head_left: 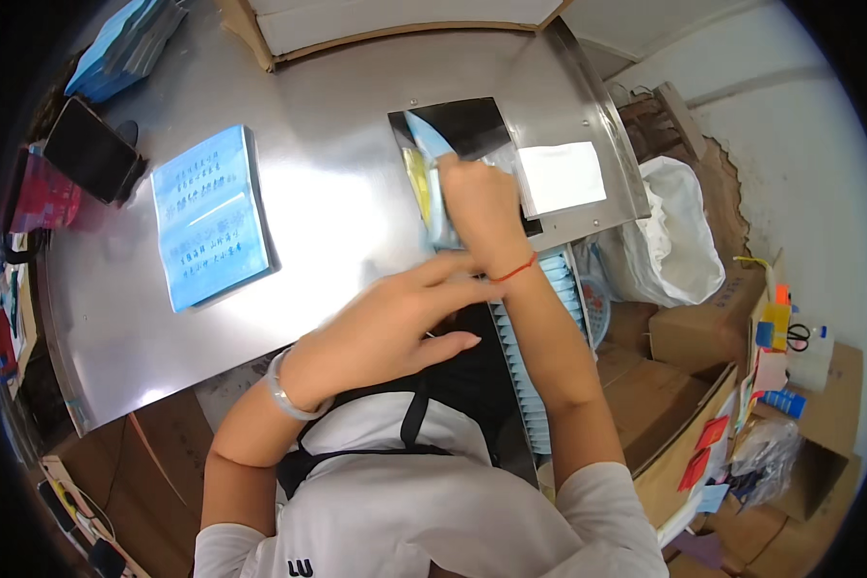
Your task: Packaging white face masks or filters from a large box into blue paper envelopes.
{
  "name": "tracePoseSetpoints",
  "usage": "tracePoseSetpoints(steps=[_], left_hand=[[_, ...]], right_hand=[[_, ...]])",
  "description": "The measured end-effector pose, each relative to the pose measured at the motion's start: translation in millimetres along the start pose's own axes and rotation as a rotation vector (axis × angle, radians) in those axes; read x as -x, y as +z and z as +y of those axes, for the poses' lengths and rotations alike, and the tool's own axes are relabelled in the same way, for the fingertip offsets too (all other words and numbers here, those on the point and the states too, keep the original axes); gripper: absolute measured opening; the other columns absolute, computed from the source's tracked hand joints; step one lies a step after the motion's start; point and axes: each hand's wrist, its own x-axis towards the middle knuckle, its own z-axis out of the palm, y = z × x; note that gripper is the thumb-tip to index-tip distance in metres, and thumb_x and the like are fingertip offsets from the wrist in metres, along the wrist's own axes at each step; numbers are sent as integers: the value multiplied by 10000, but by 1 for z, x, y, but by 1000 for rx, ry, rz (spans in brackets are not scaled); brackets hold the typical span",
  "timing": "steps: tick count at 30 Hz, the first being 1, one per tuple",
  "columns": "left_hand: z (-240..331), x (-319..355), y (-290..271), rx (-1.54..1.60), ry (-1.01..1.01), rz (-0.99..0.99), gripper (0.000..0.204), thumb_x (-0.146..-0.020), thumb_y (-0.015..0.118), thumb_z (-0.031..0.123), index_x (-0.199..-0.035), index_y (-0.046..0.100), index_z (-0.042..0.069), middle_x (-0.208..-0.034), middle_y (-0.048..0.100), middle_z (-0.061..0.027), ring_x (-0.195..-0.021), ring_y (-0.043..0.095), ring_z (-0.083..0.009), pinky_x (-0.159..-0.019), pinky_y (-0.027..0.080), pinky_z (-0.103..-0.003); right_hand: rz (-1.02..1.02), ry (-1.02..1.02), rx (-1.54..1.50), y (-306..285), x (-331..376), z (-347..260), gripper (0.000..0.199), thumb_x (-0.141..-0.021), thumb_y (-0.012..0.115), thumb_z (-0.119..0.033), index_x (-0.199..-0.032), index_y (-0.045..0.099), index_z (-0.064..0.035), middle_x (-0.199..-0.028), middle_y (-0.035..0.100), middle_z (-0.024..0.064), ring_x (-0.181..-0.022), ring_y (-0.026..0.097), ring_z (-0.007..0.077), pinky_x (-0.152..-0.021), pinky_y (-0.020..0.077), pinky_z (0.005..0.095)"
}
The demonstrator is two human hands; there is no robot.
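Observation:
My right hand (482, 212), a red string round its wrist, is closed on a light-blue packet (437, 217) over the black mat (472, 116). The packet's pointed upper end sticks out beyond my knuckles, and my hand hides much of the rest. Something yellow and clear (415, 178) shows along the packet's left side. My left hand (390, 313), with a silver bracelet, is open and empty, thumb apart from the fingers. Its fingertips reach up to my right wrist. A white paper sheet (563, 178) lies just right of my right hand.
A stack of printed blue packets (212, 217) lies on the metal table (328, 125), left. Behind it are a phone (93, 149) and more blue packets (125, 48). A tray of blue packets (535, 366) stands beside my right forearm; a white sack (679, 231) and cartons (708, 323) are at right.

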Motion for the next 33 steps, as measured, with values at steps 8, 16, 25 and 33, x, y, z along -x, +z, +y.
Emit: tracePoseSetpoints(steps=[8,16,25,33], left_hand=[[-68,72,-40,-1053,-271,418,587,-878,692,400,-1322,522,57,-1471,362,-270,-1354,328,-456,-1063,280,-584],[-87,100,-89,-1071,-612,560,317,-918,651,262,-1146,568,59,-1179,575,-180,-1004,539,-328,-866,419,-447],[-44,22,25,-632,-88,277,355,-804,737,192,-1080,577,36,-1413,398,-292,-1341,331,-531,-1093,292,-630],[-45,34,-1,-593,-201,292,457,-670,751,89,-1107,620,95,-1366,479,-134,-1240,458,-366,-999,331,-499]], right_hand=[[855,134,-76,-26,57,26,148,-838,711,-100,-945,716,2,-882,639,87,-825,586,285,-799,518,380],[645,78,-229,-16,55,51,220,-843,678,-64,-1049,697,10,-1001,584,124,-922,543,307,-846,467,434],[587,38,-173,-33,64,78,382,-772,639,16,-1146,693,-43,-1118,596,153,-1069,528,350,-931,444,430],[395,-449,-233,-2,65,-29,288,-801,601,-87,-1074,692,-105,-1133,637,91,-1017,600,276,-1074,330,612]])
